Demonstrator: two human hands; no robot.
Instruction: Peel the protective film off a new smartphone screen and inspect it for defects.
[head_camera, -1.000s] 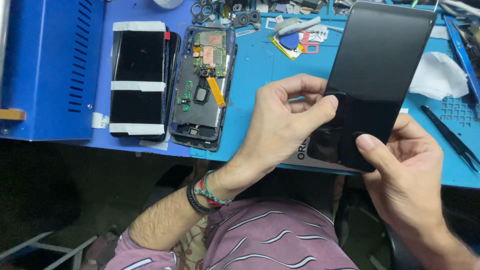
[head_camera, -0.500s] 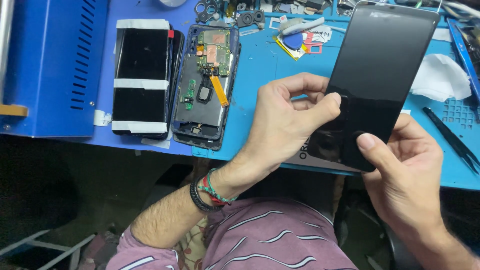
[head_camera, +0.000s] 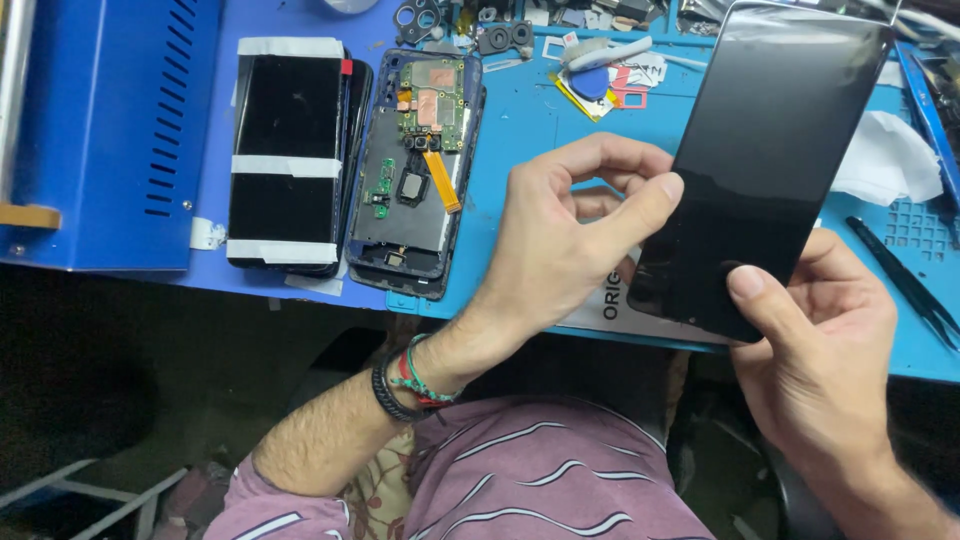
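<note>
Both hands are up off the bench and wrapped around the black screen panel (head_camera: 765, 160), which tilts upward over the blue work mat (head_camera: 520, 150), its glass dark and unlit. The left hand (head_camera: 565, 240) is closed on the panel's left edge, thumb pressed against the glass near the side and the fingers curled behind. The right hand (head_camera: 815, 350) grips the bottom corner, thumb flat on the front face and the fingers tucked under where they cannot be seen. Down on the mat lies the opened phone body (head_camera: 415, 160), back off, green circuit board and an orange flex cable exposed, so the teardown side of the work looks done. Just left of it sits a second phone (head_camera: 290, 160) bound with strips of white tape. A blue metal box (head_camera: 110, 130) fills the far left. Along the top of the mat small parts are scattered, camera rings and a blue pick (head_camera: 590, 80) among them; a white cloth (head_camera: 880, 160) and black tweezers (head_camera: 905, 280) lie on the right. As it stands, the panel is free in the hands and well apart from the open body, so by my reading, fitting it and closing everything up is yet to come.
</note>
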